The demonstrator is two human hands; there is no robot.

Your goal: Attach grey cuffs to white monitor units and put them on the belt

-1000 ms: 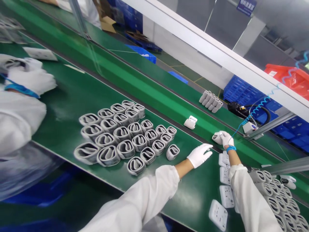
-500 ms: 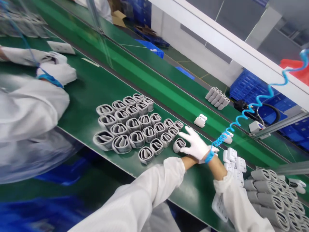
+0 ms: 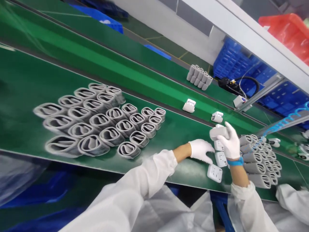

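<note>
My right hand [image 3: 230, 143], in a white glove with a blue band at the wrist, grips a grey rolled cuff [image 3: 217, 132] above the white monitor units [image 3: 220, 159]. Gloved too, my left hand [image 3: 201, 150] is low over the table just left of those units, fingers apart and nothing visible in them. A separate white monitor unit [image 3: 214, 173] lies face up below its fingertips. Left of my hands, many grey rolled cuffs [image 3: 112, 135] stand on end in slanting rows on the green table.
Stacked grey cuffs [image 3: 259, 161] lie right of my right forearm. Cuffed white units [image 3: 189, 105] sit on the green conveyor [image 3: 154, 93], and more grey rolls [image 3: 199, 77] stand beyond it. A blue coiled cord [image 3: 282, 121] hangs at right. Another person's white sleeve [image 3: 293, 201] shows lower right.
My right hand has moved right from the standing rolls, taking one cuff with it. My left hand, mostly covered before, now shows beside the white units. The view has swung right.
</note>
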